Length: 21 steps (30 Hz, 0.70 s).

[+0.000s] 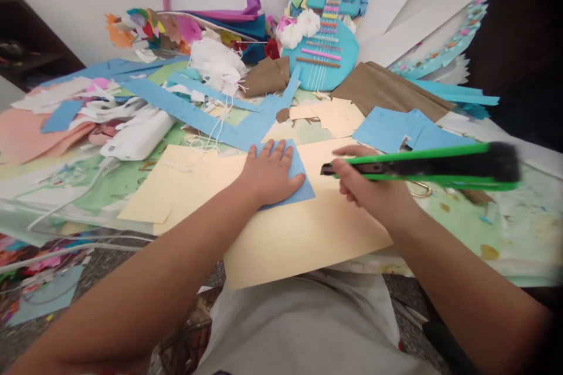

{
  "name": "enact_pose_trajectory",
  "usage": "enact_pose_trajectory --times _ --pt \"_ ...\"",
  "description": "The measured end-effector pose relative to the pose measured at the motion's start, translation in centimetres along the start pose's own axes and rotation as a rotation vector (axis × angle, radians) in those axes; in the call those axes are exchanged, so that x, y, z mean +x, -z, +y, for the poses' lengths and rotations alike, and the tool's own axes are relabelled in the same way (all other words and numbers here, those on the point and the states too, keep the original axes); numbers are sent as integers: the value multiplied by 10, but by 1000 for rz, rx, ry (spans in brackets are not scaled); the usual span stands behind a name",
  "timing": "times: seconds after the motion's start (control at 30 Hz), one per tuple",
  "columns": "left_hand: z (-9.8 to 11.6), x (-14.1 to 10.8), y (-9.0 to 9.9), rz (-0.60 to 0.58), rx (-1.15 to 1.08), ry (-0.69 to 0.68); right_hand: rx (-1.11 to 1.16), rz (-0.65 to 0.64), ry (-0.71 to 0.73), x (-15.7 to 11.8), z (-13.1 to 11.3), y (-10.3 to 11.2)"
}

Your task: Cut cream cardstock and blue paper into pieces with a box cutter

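Observation:
My left hand (271, 174) lies flat with its fingers spread, pressing a small blue sheet (302, 187) onto a large cream sheet (303, 240). To the right, my right hand (358, 179) is closed around a green and black utility knife (422, 167). The knife's dark tip points left, above the cream sheet and apart from the blue one, while its body extends right past my hand. The cream sheet overhangs the table's near edge.
A blue paper guitar (328, 58) leans at the back. Blue strips (185, 111), brown paper (387, 91) and blue pieces (385, 129) lie behind my hands. A white power strip (138, 135) with a cable sits left. Scissor handles (422, 189) show at the right.

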<state>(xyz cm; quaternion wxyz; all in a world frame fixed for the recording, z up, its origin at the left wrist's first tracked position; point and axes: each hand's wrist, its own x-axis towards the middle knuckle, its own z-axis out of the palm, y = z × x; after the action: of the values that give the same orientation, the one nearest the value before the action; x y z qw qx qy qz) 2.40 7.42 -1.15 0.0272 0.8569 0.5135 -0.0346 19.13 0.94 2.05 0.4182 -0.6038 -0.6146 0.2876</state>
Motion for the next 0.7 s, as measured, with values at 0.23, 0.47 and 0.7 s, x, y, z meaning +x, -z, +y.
enact_pose_trajectory --times 0.23,0.47,0.7 --pt "-23 -6 28 -175 66 -5 274 -183 -4 57 4 8" --pt "-20 -2 25 22 -17 -112 -61 -347 250 93 47 -14" --pt "-16 8 1 69 -43 -59 -332 -342 447 96 53 -19"
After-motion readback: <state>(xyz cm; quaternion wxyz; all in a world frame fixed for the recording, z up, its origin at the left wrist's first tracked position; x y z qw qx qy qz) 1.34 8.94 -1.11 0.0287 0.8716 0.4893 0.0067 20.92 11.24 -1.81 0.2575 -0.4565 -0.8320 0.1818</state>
